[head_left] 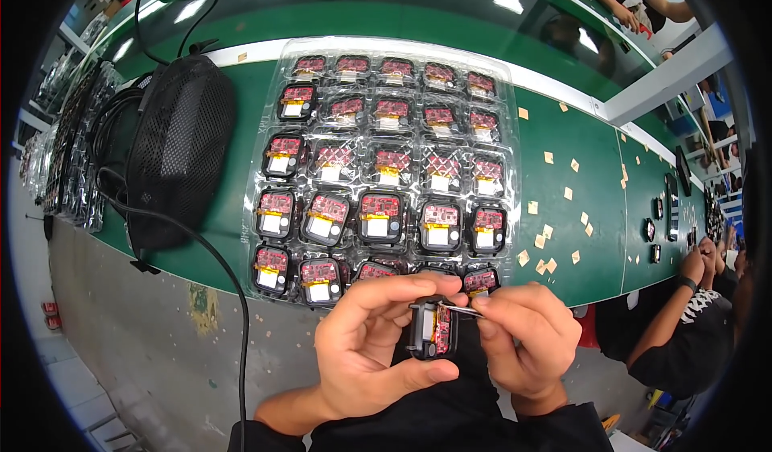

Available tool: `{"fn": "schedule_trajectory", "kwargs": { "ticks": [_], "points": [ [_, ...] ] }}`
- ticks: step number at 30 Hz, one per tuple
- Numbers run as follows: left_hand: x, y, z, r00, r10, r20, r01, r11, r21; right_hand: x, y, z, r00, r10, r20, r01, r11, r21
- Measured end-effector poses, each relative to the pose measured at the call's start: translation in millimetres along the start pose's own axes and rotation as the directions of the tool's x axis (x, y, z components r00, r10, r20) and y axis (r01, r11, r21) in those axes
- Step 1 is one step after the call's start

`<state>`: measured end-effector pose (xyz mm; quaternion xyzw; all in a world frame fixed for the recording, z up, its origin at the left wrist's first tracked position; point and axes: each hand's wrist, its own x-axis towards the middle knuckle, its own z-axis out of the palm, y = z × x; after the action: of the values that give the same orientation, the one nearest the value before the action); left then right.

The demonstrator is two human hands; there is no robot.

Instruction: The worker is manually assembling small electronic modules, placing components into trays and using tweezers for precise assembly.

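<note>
Between the thumb and fingers of my left hand (pixel 366 343) is a black smartwatch case (pixel 434 329), tilted on edge, its inside showing a red circuit board and a pale battery. My right hand (pixel 531 335) pinches a thin metal tool (pixel 465 310), perhaps tweezers, whose tip meets the case's upper edge; the exact tip is too small to make out. Just beyond my hands lies a clear plastic tray (pixel 261 130) with rows of similar open watch cases, each with a red board, yellow film and white battery.
Small tan paper squares (pixel 548 232) are scattered over the green table (pixel 563 275) right of the tray. A black mesh bag (pixel 181 146) with a cable (pixel 229 271) sits at left. Another person (pixel 675 331) works at the right, near several dark parts. A white post (pixel 667 82) rises beyond.
</note>
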<state>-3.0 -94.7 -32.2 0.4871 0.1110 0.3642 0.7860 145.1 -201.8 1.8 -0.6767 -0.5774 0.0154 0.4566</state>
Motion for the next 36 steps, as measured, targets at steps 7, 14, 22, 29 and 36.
{"fn": "schedule_trajectory", "kwargs": {
  "ticks": [7, 14, 22, 29, 36],
  "points": [
    [-1.2, 8.9, 4.6, 0.992, -0.1, -0.082, 0.103, 0.994, 0.027, -2.0, 1.1, 2.4, 1.0, -0.025, -0.006, 0.024, 0.999, -0.041],
    [-0.8, 14.7, 6.4, 0.984, -0.124, -0.126, 0.132, 0.989, 0.062, -3.3, 2.2, 4.5, 0.996, -0.092, -0.013, 0.09, 0.989, -0.116],
    [2.4, 10.1, -4.3, 1.0, -0.011, -0.009, 0.012, 0.994, 0.112, -2.2, 0.5, 2.5, 0.997, -0.07, -0.014, 0.069, 0.997, -0.045],
    [3.1, 13.4, -9.7, 0.994, 0.015, 0.106, -0.027, 0.993, 0.118, -1.5, 1.3, 4.5, 0.999, -0.047, -0.009, 0.046, 0.999, -0.028],
    [1.2, 14.5, -5.6, 0.997, 0.01, 0.074, -0.016, 0.996, 0.082, -5.3, 1.0, 8.6, 0.995, -0.104, 0.0, 0.103, 0.986, -0.134]
  ]
}}
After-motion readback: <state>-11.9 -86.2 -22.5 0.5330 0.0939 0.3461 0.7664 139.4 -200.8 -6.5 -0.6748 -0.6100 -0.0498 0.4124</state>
